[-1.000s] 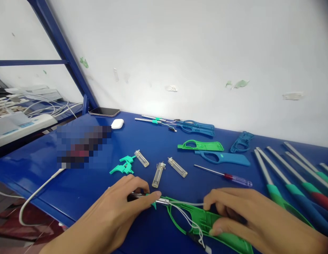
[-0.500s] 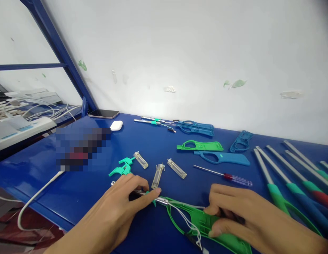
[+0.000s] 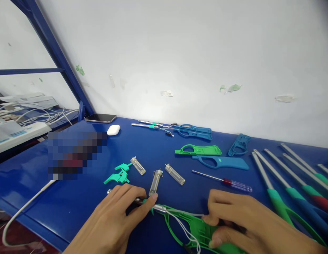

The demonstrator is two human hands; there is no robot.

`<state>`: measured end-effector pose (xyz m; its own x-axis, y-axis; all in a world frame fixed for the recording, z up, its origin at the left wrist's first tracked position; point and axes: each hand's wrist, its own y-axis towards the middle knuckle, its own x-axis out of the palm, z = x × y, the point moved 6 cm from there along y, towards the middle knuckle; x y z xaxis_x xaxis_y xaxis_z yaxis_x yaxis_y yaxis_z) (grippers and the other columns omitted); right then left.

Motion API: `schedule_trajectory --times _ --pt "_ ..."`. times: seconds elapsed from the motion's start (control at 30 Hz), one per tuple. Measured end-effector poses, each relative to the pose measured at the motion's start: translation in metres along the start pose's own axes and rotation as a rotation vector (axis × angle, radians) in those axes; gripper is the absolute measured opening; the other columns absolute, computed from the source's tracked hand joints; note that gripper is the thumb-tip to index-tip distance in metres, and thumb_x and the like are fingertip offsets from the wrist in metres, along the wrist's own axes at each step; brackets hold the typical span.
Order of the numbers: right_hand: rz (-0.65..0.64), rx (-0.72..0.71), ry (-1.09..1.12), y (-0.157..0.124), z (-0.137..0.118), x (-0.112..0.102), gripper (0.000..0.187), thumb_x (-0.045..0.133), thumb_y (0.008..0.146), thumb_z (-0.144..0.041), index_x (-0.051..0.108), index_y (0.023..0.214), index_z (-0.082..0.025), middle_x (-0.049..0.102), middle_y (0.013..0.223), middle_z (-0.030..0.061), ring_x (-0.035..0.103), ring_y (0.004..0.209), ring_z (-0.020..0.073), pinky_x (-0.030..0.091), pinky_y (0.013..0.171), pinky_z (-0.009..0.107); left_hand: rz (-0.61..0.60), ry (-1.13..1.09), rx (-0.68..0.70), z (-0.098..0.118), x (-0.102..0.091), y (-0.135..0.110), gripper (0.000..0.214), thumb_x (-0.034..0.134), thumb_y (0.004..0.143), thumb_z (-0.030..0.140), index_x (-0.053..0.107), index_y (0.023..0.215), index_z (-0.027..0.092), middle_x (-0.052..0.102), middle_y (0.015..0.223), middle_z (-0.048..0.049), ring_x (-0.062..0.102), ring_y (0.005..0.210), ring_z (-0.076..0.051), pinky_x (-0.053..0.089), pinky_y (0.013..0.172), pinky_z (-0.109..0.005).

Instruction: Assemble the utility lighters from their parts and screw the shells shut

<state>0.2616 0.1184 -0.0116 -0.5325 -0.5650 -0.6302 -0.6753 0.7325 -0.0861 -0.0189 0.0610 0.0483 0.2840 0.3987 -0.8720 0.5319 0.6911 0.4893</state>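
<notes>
In the head view, my left hand (image 3: 124, 208) is closed round the metal lighter barrel (image 3: 158, 208), which has a teal collar partly under my fingers. White wires (image 3: 183, 225) and a thin grey tube (image 3: 186, 212) run from the barrel's end. Below lies an open green lighter handle half (image 3: 199, 229), its ribbed inside facing up. My right hand (image 3: 240, 215) grips that half near its middle, fingertips at the grey tube's end; a dark part under the fingers is mostly hidden. Clear fuel tanks (image 3: 155, 182) and teal trigger pieces (image 3: 118, 174) lie just beyond my left hand.
A screwdriver (image 3: 232, 184) lies beyond my right hand. Blue handle halves (image 3: 224, 163) and another green half (image 3: 203, 150) sit farther back. Several assembled lighters (image 3: 279, 203) line the right side. A phone (image 3: 100, 118), white case (image 3: 113, 130) and cable (image 3: 26, 206) are left.
The view has shifted slightly, so the tabletop things appear a little lower and farther left. Both hands keep their hold, with almost no movement relative to the barrel and green half.
</notes>
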Motion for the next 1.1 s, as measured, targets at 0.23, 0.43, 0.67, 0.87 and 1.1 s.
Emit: schedule_trajectory --times 0.23,0.43,0.67,0.87,1.1 --pt "0.013 -0.011 -0.016 0.002 0.004 0.002 0.023 0.076 0.094 -0.055 0.073 0.104 -0.036 0.069 0.105 0.0029 0.071 0.102 0.0267 0.061 0.084 0.03 -0.001 0.029 0.013 -0.002 -0.001 -0.002 0.065 0.037 0.092 -0.009 0.074 0.13 0.029 0.078 0.106 -0.0011 0.074 0.085 -0.015 0.058 0.076 -0.023" --pt "0.014 -0.02 0.018 0.007 -0.013 -0.004 0.017 0.073 0.099 -0.049 0.072 0.101 -0.032 0.068 0.099 0.0018 0.07 0.09 0.0222 0.057 0.074 0.026 -0.027 0.058 0.023 -0.001 -0.002 -0.004 0.067 0.038 0.088 -0.009 0.074 0.132 0.027 0.078 0.108 -0.0029 0.074 0.088 -0.016 0.059 0.079 -0.025" --pt "-0.045 -0.015 0.021 0.016 -0.031 -0.006 0.021 0.07 0.103 -0.046 0.071 0.089 -0.03 0.067 0.095 0.0006 0.067 0.083 0.0186 0.052 0.069 0.024 -0.206 0.035 -0.084 0.001 0.007 -0.019 0.066 0.041 0.1 0.0 0.06 0.154 0.033 0.07 0.132 -0.0075 0.071 0.116 -0.026 0.061 0.098 -0.039" --pt "-0.042 -0.022 0.081 0.012 -0.027 -0.004 0.021 0.066 0.106 -0.049 0.073 0.097 -0.031 0.067 0.098 0.0012 0.067 0.084 0.0186 0.054 0.073 0.026 -0.082 -0.141 -0.115 0.008 0.002 -0.003 0.025 0.051 0.114 0.02 0.071 0.128 0.024 0.069 0.117 -0.0081 0.069 0.096 -0.022 0.061 0.086 -0.035" --pt "-0.155 -0.006 -0.02 0.018 -0.045 -0.008 0.03 0.06 0.112 -0.044 0.064 0.087 -0.028 0.066 0.094 -0.0032 0.066 0.081 0.0141 0.049 0.072 0.025 -0.02 -0.285 -0.105 0.01 0.004 0.001 0.038 0.05 0.107 0.0 0.071 0.125 0.025 0.069 0.112 -0.0047 0.066 0.092 -0.016 0.056 0.079 -0.025"
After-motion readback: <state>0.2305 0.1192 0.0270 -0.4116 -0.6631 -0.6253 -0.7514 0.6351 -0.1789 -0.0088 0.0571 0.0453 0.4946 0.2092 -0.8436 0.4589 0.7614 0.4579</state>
